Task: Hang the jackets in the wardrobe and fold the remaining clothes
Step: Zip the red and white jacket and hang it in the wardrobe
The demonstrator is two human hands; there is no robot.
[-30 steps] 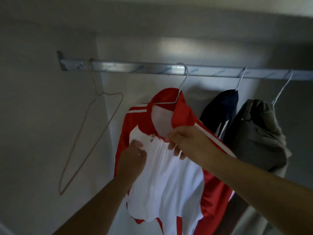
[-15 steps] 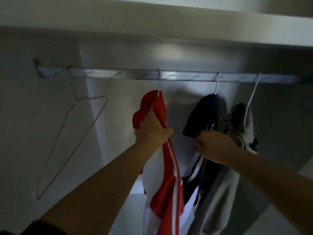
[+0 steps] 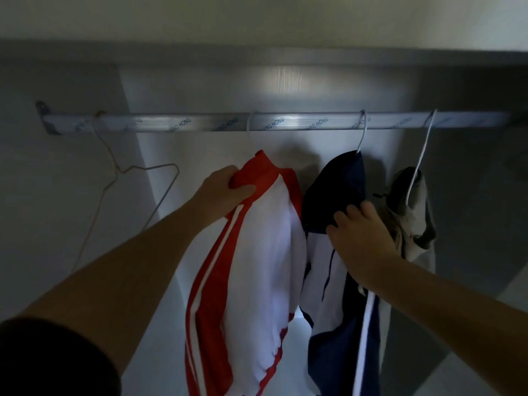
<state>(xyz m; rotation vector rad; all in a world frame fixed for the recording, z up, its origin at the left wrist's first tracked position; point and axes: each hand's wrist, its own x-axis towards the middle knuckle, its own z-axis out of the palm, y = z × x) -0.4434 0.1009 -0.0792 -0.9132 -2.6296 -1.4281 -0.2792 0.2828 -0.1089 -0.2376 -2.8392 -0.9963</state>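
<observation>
A red and white jacket [image 3: 257, 267] hangs from the metal wardrobe rail [image 3: 285, 122] by a white hanger hook. My left hand [image 3: 225, 190] grips its red shoulder near the collar. To its right hangs a navy and white jacket [image 3: 337, 281] on a white hanger. My right hand [image 3: 360, 230] rests on its dark shoulder, fingers spread over the fabric. Further right a grey-olive jacket [image 3: 411, 218] hangs on a third white hanger, partly behind my right hand.
An empty wire hanger [image 3: 134, 190] hangs at the rail's left end, close to the left wardrobe wall [image 3: 57, 224]. A shelf panel [image 3: 257, 52] runs just above the rail. The wardrobe's back wall is pale, with dim space below the jackets.
The red jacket turned from facing me to side-on on the rail. My left hand moved up to its shoulder. My right hand left the red jacket and went to the navy jacket.
</observation>
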